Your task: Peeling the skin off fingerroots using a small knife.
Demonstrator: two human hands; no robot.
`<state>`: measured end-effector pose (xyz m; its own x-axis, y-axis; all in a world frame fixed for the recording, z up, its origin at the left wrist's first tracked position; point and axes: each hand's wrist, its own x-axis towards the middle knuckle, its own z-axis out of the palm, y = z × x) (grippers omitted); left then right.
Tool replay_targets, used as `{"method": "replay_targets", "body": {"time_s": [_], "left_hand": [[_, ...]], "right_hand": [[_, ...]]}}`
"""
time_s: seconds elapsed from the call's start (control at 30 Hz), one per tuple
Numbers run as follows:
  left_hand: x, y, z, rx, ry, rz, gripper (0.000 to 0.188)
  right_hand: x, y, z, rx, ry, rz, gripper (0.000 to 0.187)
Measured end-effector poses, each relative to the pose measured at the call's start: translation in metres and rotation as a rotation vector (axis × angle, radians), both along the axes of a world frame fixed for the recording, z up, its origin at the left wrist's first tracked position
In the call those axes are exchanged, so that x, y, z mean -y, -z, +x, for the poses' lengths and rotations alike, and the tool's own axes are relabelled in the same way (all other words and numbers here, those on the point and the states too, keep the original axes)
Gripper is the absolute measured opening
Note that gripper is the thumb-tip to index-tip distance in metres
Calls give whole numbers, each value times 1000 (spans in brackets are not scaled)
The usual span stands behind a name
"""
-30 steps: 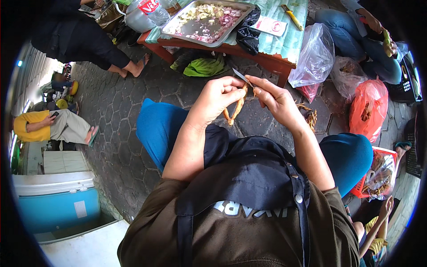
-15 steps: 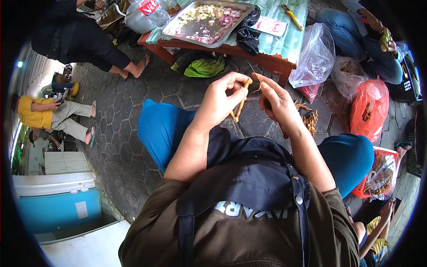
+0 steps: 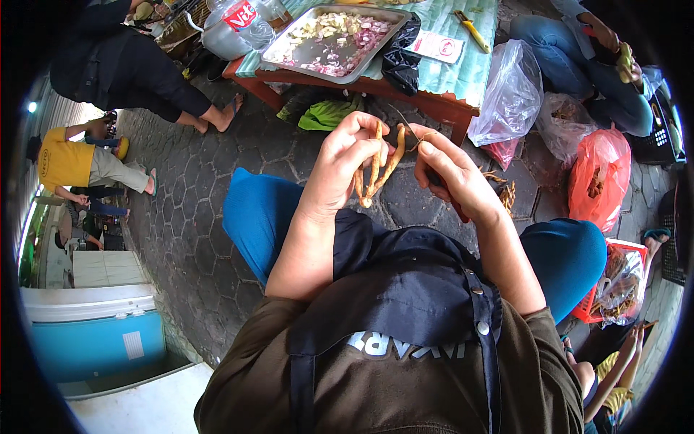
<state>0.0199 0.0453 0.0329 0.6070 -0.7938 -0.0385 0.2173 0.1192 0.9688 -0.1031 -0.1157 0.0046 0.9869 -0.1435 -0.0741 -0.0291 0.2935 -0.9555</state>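
Note:
My left hand (image 3: 331, 165) pinches a pale yellow-brown fingerroot (image 3: 387, 171), whose long prongs join at a knob pointing down toward my lap. In my right hand (image 3: 459, 172) is a small knife (image 3: 400, 116), its thin dark blade pointing up and left beside a prong tip. A bit of reddish handle shows below that palm. Between the right thumb and forefinger a thin, curling brown strand sticks out, close to the root. Both hands are raised over the paving, in front of my lap. On the ground past my right wrist lie several more brown roots (image 3: 506, 197), partly hidden.
Ahead stands a low table (image 3: 470, 87) with a metal tray (image 3: 318, 54) of chopped pieces and a yellow cutter (image 3: 473, 32). Plastic bags, one red (image 3: 600, 177), and a red basket (image 3: 587, 307) stand to the right. Other people are at both sides.
My left hand has turned the fingerroot so its prongs spread into view. The right hand with the knife has shifted slightly. At left, the person in yellow has turned around.

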Motion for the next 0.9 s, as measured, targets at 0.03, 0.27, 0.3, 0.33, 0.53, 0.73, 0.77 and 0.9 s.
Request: {"method": "replay_targets", "body": {"time_s": [0.03, 0.27, 0.3, 0.33, 0.53, 0.73, 0.77, 0.9], "left_hand": [[-1, 0, 1, 0, -1, 1, 19], [-1, -5, 1, -159, -34, -21, 13], [-1, -7, 0, -202, -35, -7, 13], [-2, -6, 1, -202, -37, -9, 13], [-5, -8, 0, -198, 195, 102, 15], [-5, -9, -1, -146, 189, 125, 12], [-6, -9, 0, -145, 189, 124, 12], [-8, -7, 2, -111, 170, 109, 12]], "right_hand": [[1, 0, 0, 14, -15, -2, 39], [5, -5, -4, 36, -52, -96, 37], [6, -6, -4, 36, -53, -95, 37], [5, -8, -5, 54, -54, -136, 37], [7, -10, -8, 107, -75, -301, 37], [11, -18, -11, 149, -109, -397, 38], [10, -18, -11, 181, -103, -402, 38], [10, -19, -11, 159, -118, -403, 39]]}}
